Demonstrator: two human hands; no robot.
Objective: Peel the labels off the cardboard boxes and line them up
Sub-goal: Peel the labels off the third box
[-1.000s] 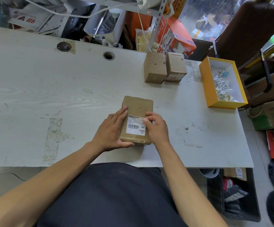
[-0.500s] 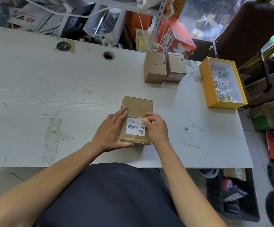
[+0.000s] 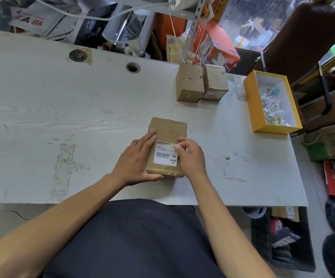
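Observation:
A brown cardboard box (image 3: 169,130) lies flat on the white table (image 3: 62,109) just in front of me. A white barcode label (image 3: 163,156) is stuck on the near half of its top. My left hand (image 3: 136,159) holds the box by its left side, fingers along the top edge and thumb round the near end. My right hand (image 3: 191,155) has curled fingers, and its thumb and forefinger pinch the label's far right corner. Two smaller cardboard boxes (image 3: 189,83) (image 3: 214,81) stand side by side at the back of the table.
A yellow open box (image 3: 251,105) with crumpled white label scraps (image 3: 272,109) sits at the table's right side. Clutter, cables and an orange carton (image 3: 218,43) crowd the space behind the table. Bins and bags stand on the floor to the right.
My right thumb and forefinger have shifted a little onto the label's far right corner. The box and my left hand have stayed in place.

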